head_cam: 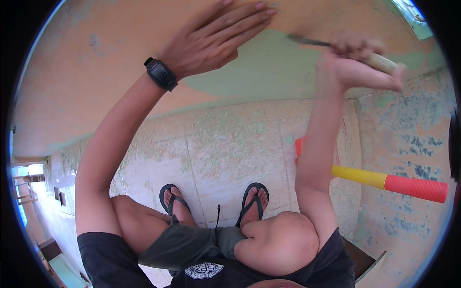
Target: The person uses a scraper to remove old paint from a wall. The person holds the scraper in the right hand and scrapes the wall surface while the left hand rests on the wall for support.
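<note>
My left hand (212, 43) rests flat against the painted wall (119, 61), its fingers stretched out and holding nothing. A dark digital watch (161, 74) is strapped to that wrist. To the right, my right hand (356, 54) grips the pale handle (383, 63) of a scraper, blurred by motion. Its dark blade (308, 40) points left toward the wall, near the border between orange paint and an exposed green patch (259, 68). Whether the blade touches the wall I cannot tell.
Paint flakes (223, 138) litter the tiled floor (173, 162) along the wall's foot. A ribbed yellow and red handle (389, 181) sticks out from behind my right forearm, beside a peeling side wall (407, 144). My feet in flip-flops (254, 201) stand below.
</note>
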Demonstrator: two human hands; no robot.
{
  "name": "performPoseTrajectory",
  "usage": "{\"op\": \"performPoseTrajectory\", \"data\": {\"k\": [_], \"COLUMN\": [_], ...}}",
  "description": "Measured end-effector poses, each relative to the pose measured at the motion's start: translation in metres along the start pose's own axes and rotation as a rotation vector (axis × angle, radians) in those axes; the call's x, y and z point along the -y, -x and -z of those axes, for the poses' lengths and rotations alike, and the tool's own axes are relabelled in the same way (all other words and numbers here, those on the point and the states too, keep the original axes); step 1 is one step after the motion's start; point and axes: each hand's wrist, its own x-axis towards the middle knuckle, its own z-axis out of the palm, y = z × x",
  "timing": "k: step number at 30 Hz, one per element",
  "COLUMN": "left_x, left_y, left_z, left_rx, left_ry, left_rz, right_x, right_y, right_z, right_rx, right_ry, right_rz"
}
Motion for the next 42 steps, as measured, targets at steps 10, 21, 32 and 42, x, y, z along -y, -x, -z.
{"op": "performPoseTrajectory", "data": {"k": [10,21,32,42], "left_x": [-0.003,-0.012,-0.014,-0.013], "left_y": [0.001,-0.009,-0.01,-0.003], "left_z": [0.001,-0.002,-0.001,-0.001], "left_rx": [0.01,-0.083,-0.062,-0.042], "left_ry": [-0.087,-0.084,-0.096,-0.08], "left_rz": [0.01,0.147,0.153,0.152], "right_x": [0.004,0.035,0.018,0.006], "right_y": [0.007,-0.003,-0.001,0.018], "right_z": [0.0,0.002,-0.005,-0.015], "right_rx": [-0.095,0.144,-0.015,0.094], "right_ry": [0.012,-0.068,-0.01,0.018], "right_rz": [-0.029,0.19,0.111,0.016]}}
